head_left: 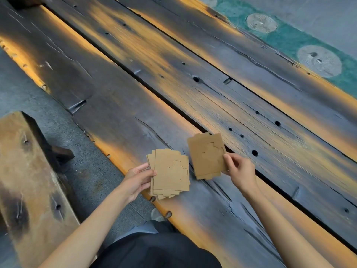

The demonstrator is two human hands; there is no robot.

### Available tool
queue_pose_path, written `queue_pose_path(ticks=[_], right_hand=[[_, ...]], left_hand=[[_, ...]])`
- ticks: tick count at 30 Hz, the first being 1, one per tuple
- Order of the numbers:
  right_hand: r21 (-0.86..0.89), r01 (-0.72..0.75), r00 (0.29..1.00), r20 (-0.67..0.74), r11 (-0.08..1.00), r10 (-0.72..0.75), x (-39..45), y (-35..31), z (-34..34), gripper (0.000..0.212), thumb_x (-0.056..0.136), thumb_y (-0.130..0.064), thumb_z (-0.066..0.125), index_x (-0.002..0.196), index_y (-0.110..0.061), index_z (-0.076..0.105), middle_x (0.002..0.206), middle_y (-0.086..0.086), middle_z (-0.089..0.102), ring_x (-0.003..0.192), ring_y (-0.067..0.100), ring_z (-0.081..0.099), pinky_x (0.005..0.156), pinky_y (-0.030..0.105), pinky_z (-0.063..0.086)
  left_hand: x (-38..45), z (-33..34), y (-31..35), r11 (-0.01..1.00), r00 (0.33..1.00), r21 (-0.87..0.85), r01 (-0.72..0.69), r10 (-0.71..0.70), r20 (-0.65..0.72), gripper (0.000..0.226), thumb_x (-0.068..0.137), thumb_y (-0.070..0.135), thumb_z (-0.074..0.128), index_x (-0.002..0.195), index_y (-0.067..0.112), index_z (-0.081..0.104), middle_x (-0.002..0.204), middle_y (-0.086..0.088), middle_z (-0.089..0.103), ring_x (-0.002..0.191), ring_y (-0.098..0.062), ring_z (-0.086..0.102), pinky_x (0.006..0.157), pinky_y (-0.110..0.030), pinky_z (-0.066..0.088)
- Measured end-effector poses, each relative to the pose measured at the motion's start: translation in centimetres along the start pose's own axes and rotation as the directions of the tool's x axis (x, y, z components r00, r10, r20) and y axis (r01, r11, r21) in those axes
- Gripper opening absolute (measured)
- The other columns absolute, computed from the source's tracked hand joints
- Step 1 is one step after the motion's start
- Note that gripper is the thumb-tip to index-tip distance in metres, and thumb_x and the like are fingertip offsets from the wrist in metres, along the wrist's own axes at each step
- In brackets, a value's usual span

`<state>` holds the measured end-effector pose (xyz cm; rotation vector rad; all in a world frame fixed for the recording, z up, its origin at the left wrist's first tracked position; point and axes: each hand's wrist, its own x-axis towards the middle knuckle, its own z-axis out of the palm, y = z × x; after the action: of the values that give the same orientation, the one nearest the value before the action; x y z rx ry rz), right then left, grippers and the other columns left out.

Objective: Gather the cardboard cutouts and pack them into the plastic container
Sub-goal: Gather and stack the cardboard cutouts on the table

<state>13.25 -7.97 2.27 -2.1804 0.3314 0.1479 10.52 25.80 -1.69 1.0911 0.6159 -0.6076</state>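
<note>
My left hand [138, 179] grips a fanned stack of several brown cardboard cutouts [171, 174] by its left edge, just above the near edge of the wooden table. My right hand [240, 171] pinches a smaller stack of cardboard cutouts [207, 156] at its right edge, holding it slightly tilted over the table. The two stacks sit side by side, a small gap apart. Each top sheet shows a die-cut outline in its middle. No plastic container is in view.
The table is dark, weathered wooden planks [173, 84] with orange patches, holes and a long gap between boards. A wooden bench [32, 180] stands at the lower left over grey pavement. Green flooring with round grey discs [318, 60] runs along the far right.
</note>
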Motion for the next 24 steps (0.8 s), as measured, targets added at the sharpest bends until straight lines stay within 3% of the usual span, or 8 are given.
queue_pose_path(ticks=[3,9,12,17,20,24], right_hand=[[0.258,-0.069,0.988,0.152,0.964,0.030,-1.4,-1.4,1.1,0.024,0.104,-0.021,0.058,0.096,-0.032,0.077,0.087,-0.010,0.078,0.081,0.009,0.075,0.066,0.030,0.065],[0.300,-0.207,0.949,0.294,0.931,0.116,-3.3,-1.8,3.7,0.025,0.104,-0.019,0.058,0.095,-0.023,0.080,0.084,-0.004,0.080,0.077,0.014,0.076,0.065,0.029,0.064],[0.207,-0.198,0.952,0.271,0.958,0.139,-3.7,-1.7,4.3,0.025,0.104,-0.023,0.058,0.102,-0.015,0.082,0.088,-0.001,0.080,0.075,0.012,0.077,0.070,0.034,0.066],[-0.030,-0.031,0.979,0.200,0.999,0.037,-4.7,-2.1,4.9,0.033,0.102,-0.033,0.060,0.085,-0.017,0.082,0.071,0.003,0.077,0.063,0.017,0.073,0.066,0.034,0.061],[-0.190,0.075,0.990,0.132,0.979,-0.050,-5.3,-2.3,5.2,0.037,0.100,-0.038,0.061,0.074,-0.018,0.077,0.054,-0.001,0.062,0.052,0.011,0.054,0.058,0.030,0.046],[-0.313,0.194,0.978,0.131,0.930,-0.159,-6.5,-2.1,5.7,0.033,0.100,-0.041,0.058,0.087,-0.021,0.079,0.069,-0.004,0.071,0.065,0.016,0.065,0.064,0.035,0.054]], left_hand=[[-0.2,0.4,0.0,1.000,0.999,0.014,-0.011,0.010,0.035,0.034,0.093,-0.003,0.067,0.125,0.008,0.069,0.121,-0.015,0.077,0.108,-0.028,0.076,0.080,-0.032,0.065],[-0.6,1.0,0.1,1.000,0.991,0.009,-0.019,0.018,0.135,0.040,0.092,0.001,0.069,0.132,0.007,0.066,0.127,-0.018,0.074,0.113,-0.030,0.074,0.084,-0.035,0.064],[-0.8,0.8,0.0,0.999,0.977,-0.017,-0.027,0.030,0.212,0.044,0.089,0.003,0.072,0.132,0.009,0.067,0.131,-0.018,0.072,0.114,-0.031,0.073,0.084,-0.035,0.064],[-1.0,0.3,-0.5,0.998,0.963,-0.052,-0.024,0.037,0.266,0.049,0.083,0.008,0.079,0.131,0.011,0.069,0.135,-0.018,0.069,0.116,-0.030,0.072,0.085,-0.035,0.064],[-1.3,0.2,-0.6,0.996,0.970,-0.085,-0.037,0.056,0.235,0.051,0.079,0.010,0.082,0.129,0.011,0.071,0.134,-0.019,0.070,0.110,-0.028,0.074,0.084,-0.034,0.064],[-1.6,0.4,-0.6,0.993,0.980,-0.088,-0.078,0.092,0.175,0.048,0.082,0.010,0.079,0.129,0.009,0.069,0.128,-0.019,0.073,0.104,-0.027,0.076,0.080,-0.034,0.065]])
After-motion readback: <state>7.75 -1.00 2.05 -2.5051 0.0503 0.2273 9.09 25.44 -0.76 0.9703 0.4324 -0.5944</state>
